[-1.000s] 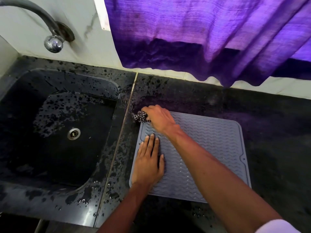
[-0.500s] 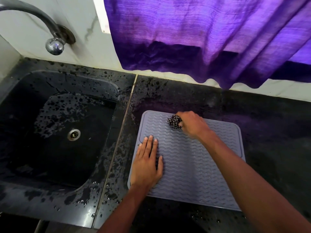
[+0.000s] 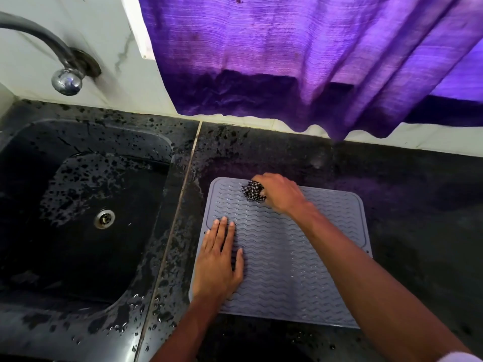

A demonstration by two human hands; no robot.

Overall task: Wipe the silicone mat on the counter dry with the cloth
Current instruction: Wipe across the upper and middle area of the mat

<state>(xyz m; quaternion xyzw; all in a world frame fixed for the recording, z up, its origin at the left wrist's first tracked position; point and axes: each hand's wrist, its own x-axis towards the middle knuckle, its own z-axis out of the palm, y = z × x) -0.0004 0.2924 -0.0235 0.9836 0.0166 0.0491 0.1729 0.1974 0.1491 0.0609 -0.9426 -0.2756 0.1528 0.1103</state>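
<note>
No writing, brand mark or number is legible on the mat (image 3: 300,257), cloth (image 3: 252,193), sink (image 3: 86,124) or curtain (image 3: 287,61).

This is a home kitchen, with a black sink (image 3: 146,152) and tap (image 3: 65,79) on the left, a wet black bench (image 3: 392,184), and a purple curtain (image 3: 313,61) far behind.

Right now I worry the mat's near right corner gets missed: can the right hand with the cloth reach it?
Probably yes. The right hand grips the cloth at the far edge of the mat, and only bare mat shows between it and that corner; the left hand lies flat on the left side.
</note>
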